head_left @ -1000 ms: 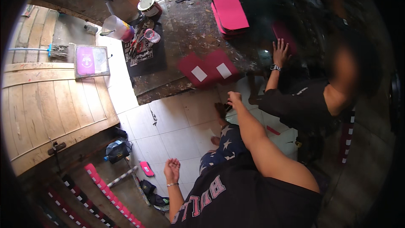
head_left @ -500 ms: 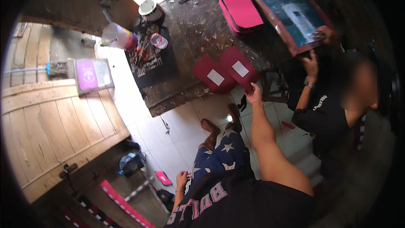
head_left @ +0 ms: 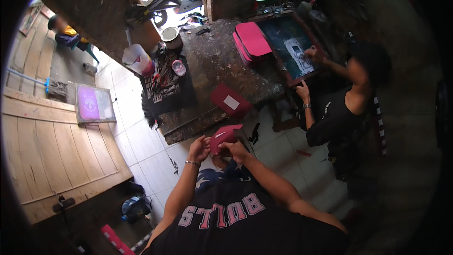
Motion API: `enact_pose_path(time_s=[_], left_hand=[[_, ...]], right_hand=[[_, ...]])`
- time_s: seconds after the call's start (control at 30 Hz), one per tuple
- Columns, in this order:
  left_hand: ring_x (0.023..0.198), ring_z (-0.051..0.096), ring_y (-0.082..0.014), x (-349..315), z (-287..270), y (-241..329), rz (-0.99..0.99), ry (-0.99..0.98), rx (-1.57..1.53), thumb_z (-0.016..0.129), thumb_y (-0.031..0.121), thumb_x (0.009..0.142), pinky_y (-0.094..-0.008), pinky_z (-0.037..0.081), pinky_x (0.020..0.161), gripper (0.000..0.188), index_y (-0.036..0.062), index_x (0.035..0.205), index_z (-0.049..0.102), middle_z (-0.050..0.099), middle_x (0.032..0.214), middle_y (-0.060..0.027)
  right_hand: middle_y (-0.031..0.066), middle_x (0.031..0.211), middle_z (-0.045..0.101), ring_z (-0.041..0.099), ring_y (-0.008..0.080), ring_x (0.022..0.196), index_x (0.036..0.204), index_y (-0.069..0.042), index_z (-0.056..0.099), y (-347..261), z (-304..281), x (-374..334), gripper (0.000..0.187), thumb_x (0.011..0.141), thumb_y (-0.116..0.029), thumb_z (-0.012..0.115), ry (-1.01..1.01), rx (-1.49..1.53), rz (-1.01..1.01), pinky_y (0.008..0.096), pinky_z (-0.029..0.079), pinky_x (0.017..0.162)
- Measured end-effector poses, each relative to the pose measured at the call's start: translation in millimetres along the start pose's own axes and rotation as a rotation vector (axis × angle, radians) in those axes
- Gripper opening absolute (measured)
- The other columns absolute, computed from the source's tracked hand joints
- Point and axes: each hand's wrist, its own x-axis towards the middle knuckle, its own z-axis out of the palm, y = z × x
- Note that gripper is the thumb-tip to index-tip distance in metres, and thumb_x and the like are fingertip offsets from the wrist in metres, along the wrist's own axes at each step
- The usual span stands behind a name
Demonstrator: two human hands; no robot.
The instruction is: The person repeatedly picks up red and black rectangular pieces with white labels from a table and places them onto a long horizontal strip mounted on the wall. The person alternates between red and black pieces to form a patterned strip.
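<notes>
so, from my remote seat i have the maroon piece [head_left: 231, 134] up off the bench [head_left: 212, 56], just this side of its near edge. my right hand [head_left: 235, 151] grips it, thumb over its lower part; my left hand [head_left: 200, 149] has loosely bent fingers at its left side, and i can't tell whether they touch or pinch it. the piece looks bowed, its white patch [head_left: 221, 134] seen at a slant. i'd worry about that bend: squeezing harder could crease it, or lift the patch if that is only stuck on. with perhaps one firm hold, a sudden tug might drop it to the floor [head_left: 278, 146].

the second piece [head_left: 236, 95] lies at the bench's near edge and seems to jut past it, so a careless swipe could drag it down. toward the bench's right end, a co-worker's hand [head_left: 310, 53] is over the screen [head_left: 292, 47], beside the pink stack [head_left: 253, 39]; a shove on that frame could shift the stack. the cup [head_left: 179, 68], toward the bench's left end, may spill if knocked.
</notes>
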Motion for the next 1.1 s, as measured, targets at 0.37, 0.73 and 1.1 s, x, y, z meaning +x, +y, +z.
enact_pose_path(time_s=[0.37, 0.73, 1.1], left_hand=[[0.084, 0.061, -0.0183, -57, -7, 38, 0.402, 0.427, 0.201, 0.045, 0.014, 0.094, -0.0287, 0.051, 0.063, 0.021, 0.0022, 0.108, 0.056, 0.062, 0.099, -0.0072], [0.089, 0.059, -0.0200, -105, -25, 47, 0.495, 0.882, 0.385, 0.041, 0.011, 0.094, -0.0330, 0.050, 0.072, 0.025, -0.0019, 0.111, 0.053, 0.059, 0.102, -0.0090], [0.083, 0.058, -0.0244, -51, -20, 62, 0.522, 0.929, 1.169, 0.051, 0.014, 0.090, -0.0344, 0.049, 0.071, 0.021, -0.0036, 0.099, 0.053, 0.058, 0.093, -0.0154]], right_hand=[[0.0127, 0.089, 0.069, 0.066, 0.0223, 0.081, 0.094, 0.002, 0.063, -28, -76, 122, 0.038, 0.060, -0.010, 0.075, -0.204, -0.956, -0.220, 0.0334, 0.052, 0.073], [0.0221, 0.105, 0.057, 0.059, 0.0343, 0.093, 0.110, -0.002, 0.046, -128, -157, 264, 0.027, 0.088, -0.017, 0.050, 0.795, -1.048, -0.477, 0.0438, 0.046, 0.082], [0.0124, 0.083, 0.067, 0.064, 0.0290, 0.076, 0.090, -0.003, 0.065, -123, -164, 229, 0.021, 0.069, -0.006, 0.067, 0.636, -1.059, -0.523, 0.0356, 0.050, 0.071]])
